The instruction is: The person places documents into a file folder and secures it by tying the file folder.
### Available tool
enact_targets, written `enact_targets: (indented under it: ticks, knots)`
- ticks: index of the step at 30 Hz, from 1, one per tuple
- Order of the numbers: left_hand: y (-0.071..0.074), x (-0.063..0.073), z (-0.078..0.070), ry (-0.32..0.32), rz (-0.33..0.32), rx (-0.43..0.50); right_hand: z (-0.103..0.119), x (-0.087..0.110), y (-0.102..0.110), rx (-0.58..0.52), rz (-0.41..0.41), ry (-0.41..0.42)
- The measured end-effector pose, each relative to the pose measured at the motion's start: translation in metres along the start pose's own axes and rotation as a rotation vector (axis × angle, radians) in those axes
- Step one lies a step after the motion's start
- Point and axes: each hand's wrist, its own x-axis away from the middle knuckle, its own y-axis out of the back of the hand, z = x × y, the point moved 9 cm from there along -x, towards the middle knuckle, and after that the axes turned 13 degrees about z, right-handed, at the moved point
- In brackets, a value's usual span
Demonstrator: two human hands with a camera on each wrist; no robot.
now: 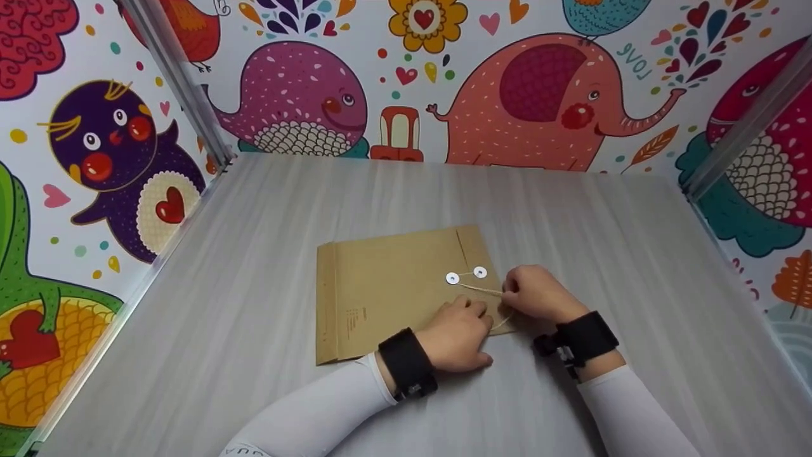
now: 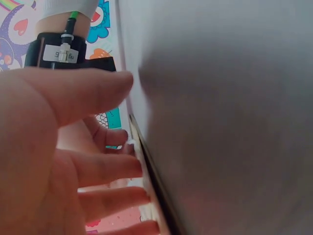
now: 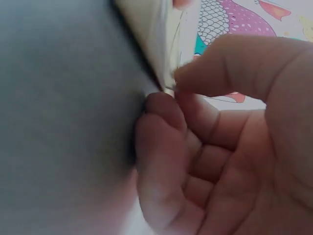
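Note:
A brown kraft paper envelope point(image 1: 393, 279) lies flat on the table. Near its right end are two white button discs point(image 1: 452, 278), with a thin string point(image 1: 483, 290) running from them. My right hand point(image 1: 536, 293) pinches this string just beyond the envelope's right edge, its fingers curled in the right wrist view. My left hand point(image 1: 458, 334) rests on the envelope's lower right part, fingertips pressing the paper. In the left wrist view its fingers point(image 2: 110, 169) reach straight to the envelope's edge. A loose length of string hangs below the right hand.
The grey wood-grain table point(image 1: 266, 209) spreads around the envelope. Walls printed with cartoon animals, among them an elephant point(image 1: 539, 108), stand at the back and sides. Metal posts point(image 1: 184, 82) rise at the back corners. Each wrist wears a black strap point(image 1: 587, 336).

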Motion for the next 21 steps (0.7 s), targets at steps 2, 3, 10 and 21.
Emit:
enact_targets:
  ticks: [2, 3, 10, 21]
  knots:
    - [-0.001, 0.0, 0.0, 0.001, 0.002, -0.003, -0.003, 0.001, 0.003, -0.045, -0.03, -0.009]
    - [-0.001, 0.0, 0.0, 0.001, 0.001, -0.004, -0.005, 0.001, 0.004, -0.065, -0.042, -0.01]
    - [0.0, 0.0, -0.002, 0.002, 0.009, -0.012, -0.015, 0.004, 0.007, -0.113, -0.083, -0.083]
    - [0.001, 0.004, -0.015, -0.075, -0.008, -0.043, -0.025, 0.005, 0.016, 0.007, -0.152, -0.156]
